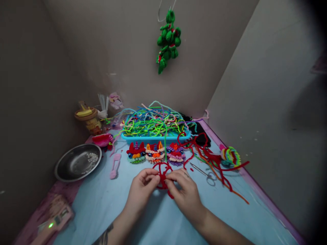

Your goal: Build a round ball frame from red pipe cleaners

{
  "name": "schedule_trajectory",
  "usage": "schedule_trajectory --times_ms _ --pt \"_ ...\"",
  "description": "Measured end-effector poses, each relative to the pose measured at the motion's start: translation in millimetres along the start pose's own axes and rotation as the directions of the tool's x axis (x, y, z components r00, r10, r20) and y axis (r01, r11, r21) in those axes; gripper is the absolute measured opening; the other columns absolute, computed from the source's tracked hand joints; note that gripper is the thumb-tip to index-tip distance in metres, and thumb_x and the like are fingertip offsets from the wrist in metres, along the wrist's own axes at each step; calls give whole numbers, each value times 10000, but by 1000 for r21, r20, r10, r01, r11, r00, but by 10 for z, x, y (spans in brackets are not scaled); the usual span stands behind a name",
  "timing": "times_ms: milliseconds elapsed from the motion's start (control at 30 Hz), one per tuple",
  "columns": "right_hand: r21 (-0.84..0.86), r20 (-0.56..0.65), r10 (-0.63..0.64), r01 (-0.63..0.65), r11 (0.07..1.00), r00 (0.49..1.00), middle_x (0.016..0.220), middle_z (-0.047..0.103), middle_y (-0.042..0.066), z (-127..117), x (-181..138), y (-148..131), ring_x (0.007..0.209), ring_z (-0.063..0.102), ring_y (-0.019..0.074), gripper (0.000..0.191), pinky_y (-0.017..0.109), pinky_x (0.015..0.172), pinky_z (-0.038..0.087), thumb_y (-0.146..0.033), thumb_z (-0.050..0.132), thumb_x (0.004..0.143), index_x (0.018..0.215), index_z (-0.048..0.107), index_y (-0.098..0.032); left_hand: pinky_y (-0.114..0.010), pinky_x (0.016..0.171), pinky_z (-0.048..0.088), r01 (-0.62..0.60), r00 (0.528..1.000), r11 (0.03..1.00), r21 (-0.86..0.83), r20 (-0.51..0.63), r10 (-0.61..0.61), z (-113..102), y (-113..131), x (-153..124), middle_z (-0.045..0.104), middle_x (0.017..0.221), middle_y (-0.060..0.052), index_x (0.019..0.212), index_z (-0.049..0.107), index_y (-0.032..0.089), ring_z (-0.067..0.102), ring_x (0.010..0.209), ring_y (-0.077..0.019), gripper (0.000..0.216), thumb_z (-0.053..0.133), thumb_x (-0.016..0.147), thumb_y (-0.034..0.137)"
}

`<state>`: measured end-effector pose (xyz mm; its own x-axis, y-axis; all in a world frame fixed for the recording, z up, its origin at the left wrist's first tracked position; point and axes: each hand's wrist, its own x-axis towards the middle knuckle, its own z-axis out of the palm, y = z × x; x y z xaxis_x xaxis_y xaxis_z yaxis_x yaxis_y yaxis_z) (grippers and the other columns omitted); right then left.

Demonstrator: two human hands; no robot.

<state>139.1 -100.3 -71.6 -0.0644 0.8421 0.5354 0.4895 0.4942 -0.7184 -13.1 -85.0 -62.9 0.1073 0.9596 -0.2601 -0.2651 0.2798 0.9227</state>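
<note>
Left hand (143, 185) has its thumb and fingers pinched on the left side of a red pipe-cleaner ring (162, 177), and the right hand (184, 190) is pinching it from the other side, fingertips nearly meeting at the middle. The ring has red strands crossing inside it and sits between the two hands, at the front middle of the blue-covered surface (102, 207).

Going left to right around that: lower left there's what looks like a pink glue gun (55, 221) with a green light on. Past it is a metal bowl (73, 168) with small white bits in it, then a brown pot (92, 124) further back, and a pink clip-shaped piece (115, 166) lying nearer in. Three fuzzy critters are lined up just beyond the hands: red (136, 152), orange and cream (155, 153), purple (175, 154). Right behind them is a blue tray (150, 138) heaped with colourful pipe cleaners (153, 122), and a green bundle (169, 41) hangs above. Off to the right of the hands: silver scissors (203, 172), loose red and orange stems (212, 158), and a multicoloured coil (231, 156) near the edge.
</note>
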Motion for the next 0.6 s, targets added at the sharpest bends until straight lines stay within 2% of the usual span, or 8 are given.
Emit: schedule_trajectory --times_ms 233,400,600 --pt "-30 -11 -23 23 999 1000 713 617 4 -20 2 -31 708 534 158 112 292 668 419 -126 529 845 789 583 -206 -197 576 430 -31 999 996 88 -10 32 40 61 -21 654 615 9 755 634 143 569 580 -104 256 778 606 294" --pt "-52 29 -39 40 998 999 693 606 11 -31 1 -27 692 534 161 132 295 644 421 -147 501 857 794 600 -208 -227 595 458 -86 995 980 179 -28 93 95 127 -66 663 624 -6 711 647 147 588 594 -130 178 747 622 265" --pt "-20 48 -21 22 1000 999 739 614 30 -33 13 -37 736 548 177 114 309 659 432 -156 506 852 810 598 -208 -225 568 452 -57 998 989 138 -25 61 104 123 -63 654 599 -2 707 637 150 580 568 -128 216 759 601 293"
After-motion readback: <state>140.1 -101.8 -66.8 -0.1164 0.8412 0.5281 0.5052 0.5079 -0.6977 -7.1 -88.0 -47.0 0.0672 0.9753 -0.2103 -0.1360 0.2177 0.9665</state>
